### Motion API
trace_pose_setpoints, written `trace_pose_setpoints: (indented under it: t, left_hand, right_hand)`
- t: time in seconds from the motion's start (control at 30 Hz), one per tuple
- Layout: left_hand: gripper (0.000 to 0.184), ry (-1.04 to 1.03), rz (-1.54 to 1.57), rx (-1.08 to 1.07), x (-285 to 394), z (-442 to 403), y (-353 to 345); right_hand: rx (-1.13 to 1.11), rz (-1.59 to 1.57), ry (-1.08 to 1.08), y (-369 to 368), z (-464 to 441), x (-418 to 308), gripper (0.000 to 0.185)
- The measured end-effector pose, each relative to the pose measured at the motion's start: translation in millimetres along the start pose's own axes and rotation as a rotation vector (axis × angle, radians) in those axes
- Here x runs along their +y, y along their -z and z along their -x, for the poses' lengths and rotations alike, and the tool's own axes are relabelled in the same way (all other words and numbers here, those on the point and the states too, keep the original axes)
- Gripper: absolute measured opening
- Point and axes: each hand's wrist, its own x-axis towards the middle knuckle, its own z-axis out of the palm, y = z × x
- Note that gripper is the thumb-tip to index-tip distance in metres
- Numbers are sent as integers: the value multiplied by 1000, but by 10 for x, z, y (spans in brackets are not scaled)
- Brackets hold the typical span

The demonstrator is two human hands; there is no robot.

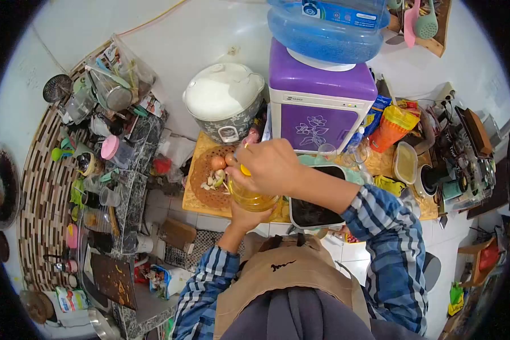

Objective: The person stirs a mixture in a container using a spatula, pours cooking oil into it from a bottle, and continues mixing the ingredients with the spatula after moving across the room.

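Note:
A clear bottle of yellow oil [254, 199] is held between my two hands in front of my apron. My left hand [246, 217] is wrapped round its lower part from below. Over the bottle's top, my right hand [273, 165] is closed, its fingers at the yellow cap [245, 169]; whether the cap is loose is hidden. Just to the left lies a brown woven tray [203, 192] on the wooden table. It carries brown eggs [218, 163] and pale peeled pieces [212, 182], perhaps garlic or onion.
A white rice cooker [224, 99] and a purple water dispenser [323, 107] stand behind the table. Close to my right forearm is a dark-filled basin [317, 209]. An orange packet [394, 127] and a plastic tub [405, 162] sit further right. A crowded counter [133, 187] runs along the left.

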Motion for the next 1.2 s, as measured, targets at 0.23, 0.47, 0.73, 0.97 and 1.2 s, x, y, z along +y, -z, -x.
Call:
trace_pose_setpoints:
  t: [0.23,0.47,0.73,0.97,1.2]
  left_hand:
    - [59,-101,31,141,-410,-65,-152]
    - [59,-143,-56,36,-553,-29,-62]
    - [59,-110,-138,-15,-558,-47,-11]
    - [67,-96,-29,-49,-630,-61,-12]
    - [63,-176,-162,-62,-708,-100,24]
  right_hand:
    - [3,58,-26,-299,290,132,38]
    - [-260,86,37,-189,288,134,46]
    - [-439,-85,289,-35,164,258,32]
    - [-568,-187,224,214,107,168,25]
    - [-657,-172,-18,320,-4,22,24]
